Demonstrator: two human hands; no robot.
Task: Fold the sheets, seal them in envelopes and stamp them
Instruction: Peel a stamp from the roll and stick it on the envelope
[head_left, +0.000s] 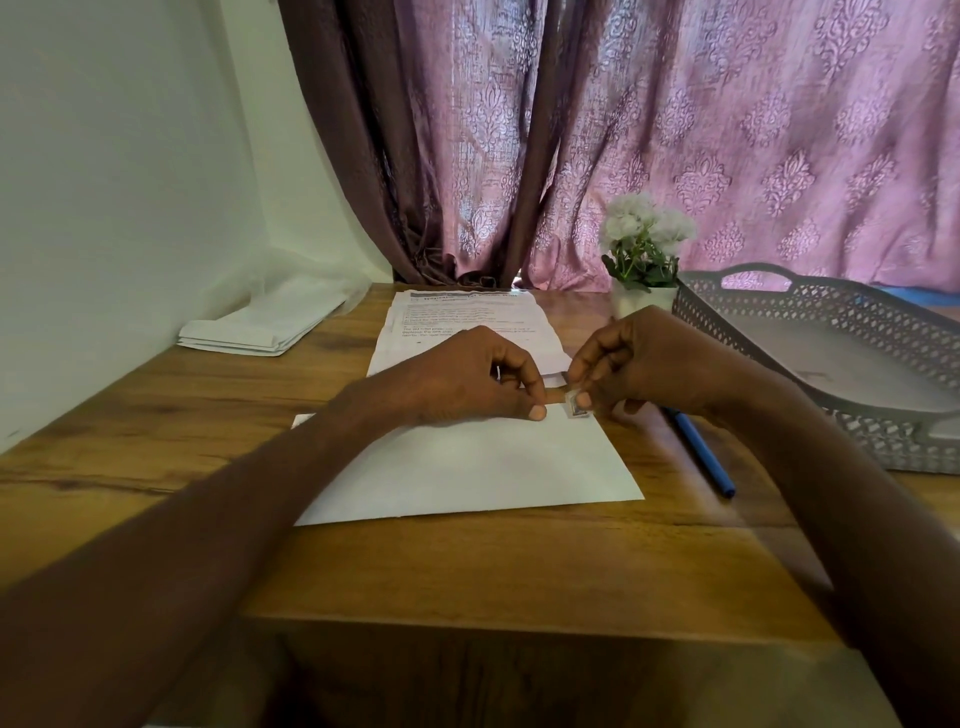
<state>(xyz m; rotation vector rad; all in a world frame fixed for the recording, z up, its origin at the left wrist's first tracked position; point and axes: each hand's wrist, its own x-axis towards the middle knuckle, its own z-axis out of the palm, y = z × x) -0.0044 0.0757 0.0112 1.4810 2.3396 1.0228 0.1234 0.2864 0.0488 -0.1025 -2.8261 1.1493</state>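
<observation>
While left hand (467, 379) steadies envelope (467, 462), right hand (639, 358) pinches stamp (575, 404).

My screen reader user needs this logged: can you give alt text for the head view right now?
Two hands set a small stamp at the far right corner of a white envelope on a wooden desk: the right hand pinches the stamp, the left hand rests on the envelope beside it. Behind lie printed sheets; a blue pen and grey tray sit right.
</observation>
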